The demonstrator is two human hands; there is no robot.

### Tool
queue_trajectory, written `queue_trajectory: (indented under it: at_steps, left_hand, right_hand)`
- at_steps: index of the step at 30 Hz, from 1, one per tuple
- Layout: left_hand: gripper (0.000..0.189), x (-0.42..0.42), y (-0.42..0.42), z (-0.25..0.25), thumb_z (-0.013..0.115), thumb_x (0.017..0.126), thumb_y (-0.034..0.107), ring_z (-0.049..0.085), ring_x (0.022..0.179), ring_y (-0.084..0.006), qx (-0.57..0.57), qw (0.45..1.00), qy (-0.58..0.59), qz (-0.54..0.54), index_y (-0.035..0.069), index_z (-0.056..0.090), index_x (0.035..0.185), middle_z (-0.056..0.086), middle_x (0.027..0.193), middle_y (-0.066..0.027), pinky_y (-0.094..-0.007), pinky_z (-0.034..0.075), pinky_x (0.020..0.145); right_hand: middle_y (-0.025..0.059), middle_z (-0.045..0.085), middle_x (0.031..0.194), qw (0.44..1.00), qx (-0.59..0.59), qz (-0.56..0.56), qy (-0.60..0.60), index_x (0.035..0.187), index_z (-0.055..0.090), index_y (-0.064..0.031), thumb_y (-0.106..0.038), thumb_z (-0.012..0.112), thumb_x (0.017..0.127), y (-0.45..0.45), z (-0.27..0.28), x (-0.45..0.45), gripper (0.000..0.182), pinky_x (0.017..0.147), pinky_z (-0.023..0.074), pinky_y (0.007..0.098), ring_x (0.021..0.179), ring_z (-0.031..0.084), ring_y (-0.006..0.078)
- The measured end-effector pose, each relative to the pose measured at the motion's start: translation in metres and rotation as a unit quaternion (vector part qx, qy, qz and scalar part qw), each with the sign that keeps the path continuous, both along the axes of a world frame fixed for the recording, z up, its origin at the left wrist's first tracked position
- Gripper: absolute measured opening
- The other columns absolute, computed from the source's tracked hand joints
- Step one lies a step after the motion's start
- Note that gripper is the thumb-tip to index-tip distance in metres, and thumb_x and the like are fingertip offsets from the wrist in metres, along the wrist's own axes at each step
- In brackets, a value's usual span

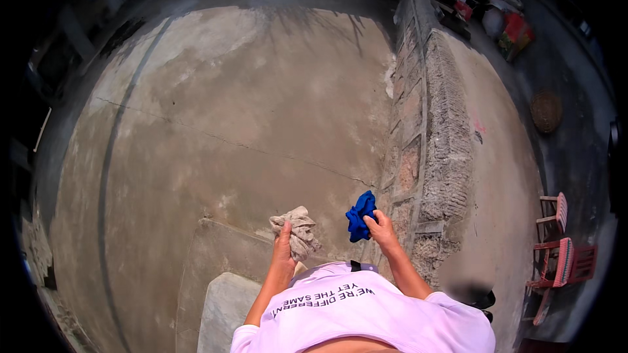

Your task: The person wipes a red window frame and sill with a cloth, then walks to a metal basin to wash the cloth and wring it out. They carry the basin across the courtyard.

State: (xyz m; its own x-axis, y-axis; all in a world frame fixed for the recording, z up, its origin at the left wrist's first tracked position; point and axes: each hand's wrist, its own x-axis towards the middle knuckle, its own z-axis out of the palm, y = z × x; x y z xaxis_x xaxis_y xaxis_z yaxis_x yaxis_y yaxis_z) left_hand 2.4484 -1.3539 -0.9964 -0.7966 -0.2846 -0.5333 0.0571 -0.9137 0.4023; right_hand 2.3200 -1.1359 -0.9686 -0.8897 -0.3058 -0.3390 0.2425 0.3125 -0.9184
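A crumpled beige cloth [302,235] is bunched in my left hand [282,250], with the thumb lying over its near side. My right hand [382,233] grips a bundled blue cloth [360,218] between thumb and fingers. Both cloths are held up in front of my body, a short way apart, and do not touch. Folds hide most of the fingers of the left hand. Below the hands shows my pale pink shirt [333,309], which bears printed writing.
A concrete yard [235,108] with a long crack spreads ahead. To the right runs a low stone wall [444,132] with a rough top. Beyond it stand a red chair [554,262], a smaller chair [554,211] and a round woven basket [546,112]. A concrete slab [228,304] lies at lower left.
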Motion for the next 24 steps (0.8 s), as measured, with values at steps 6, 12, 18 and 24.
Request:
queue_trajectory:
  at_steps: [6,12,18,24]
  left_hand:
    - [0.04,-0.027,-0.087,-0.017,0.057,0.082,0.036,0.06,0.086,-0.0219,-0.006,0.999,-0.031,0.023,0.006,0.05,0.106,0.059,0.097,-0.0112,-0.039,0.053,0.068]
    - [0.046,-0.125,-0.117,0.003,0.058,0.08,0.037,0.058,0.091,-0.02,-0.013,0.999,0.031,-0.005,0.007,0.048,0.113,0.057,0.104,-0.008,-0.0358,0.049,0.078]
    - [0.065,-0.262,-0.119,-0.022,0.064,0.071,0.048,0.053,0.102,-0.0198,-0.021,0.984,0.173,-0.032,0.009,0.044,0.121,0.053,0.114,-0.0068,-0.0346,0.044,0.088]
    - [0.067,-0.343,-0.137,-0.046,0.068,0.068,0.047,0.052,0.102,-0.0198,-0.013,0.987,0.105,-0.12,0.009,0.045,0.118,0.053,0.112,-0.0062,-0.0348,0.043,0.088]
  right_hand:
    - [-0.0025,0.051,0.07,0.981,-0.158,0.105,0.03,0.096,0.053,-0.0033,-0.023,0.057,0.084,-0.175,0.052,-0.073,0.024,0.049,0.0386,0.0197,0.058,0.045,0.0037]
    - [0.0018,0.055,0.097,0.947,-0.232,0.222,-0.007,0.111,0.049,-0.0013,-0.013,0.055,0.085,-0.235,0.048,-0.131,0.03,0.076,0.0433,0.0233,0.086,0.05,0.0078]
    - [0.0023,0.055,0.095,0.941,-0.162,0.293,0.053,0.112,0.05,-0.0005,-0.015,0.056,0.084,-0.238,-0.011,-0.243,0.032,0.073,0.0434,0.0226,0.083,0.05,0.0079]
    - [0.0008,0.056,0.088,0.961,-0.12,0.238,0.072,0.107,0.052,0.0001,-0.016,0.057,0.083,-0.241,-0.022,-0.328,0.029,0.069,0.0439,0.022,0.077,0.05,0.0064]
